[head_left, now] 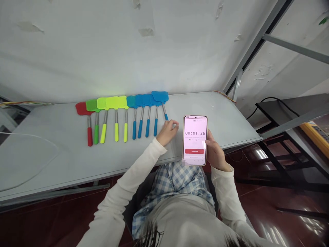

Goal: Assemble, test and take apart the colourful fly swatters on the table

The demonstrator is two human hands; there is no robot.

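Note:
Held upright in my right hand (216, 153) is a smartphone (194, 142), its lit pink screen reading 00:01:26 above a red button. My left hand (168, 132) rests on the table with loosely bent fingers, beside the handle end of the rightmost blue fly swatter (160, 96). The hand hides part of that handle, and no grip on it shows. Leftward from there lies a row of fly swatters with overlapping heads: several blue ones (142, 100), several yellow ones (116, 102), a green one (92, 105) and a red one (82, 109). Their handles point toward me.
The swatters lie on a long grey table (61, 151) against a white wall (102, 44). A thin white cable (52, 164) loops over its left part. At right stand a metal frame (253, 44) and a dark stool-like stand (277, 113) with a yellow object (317, 133).

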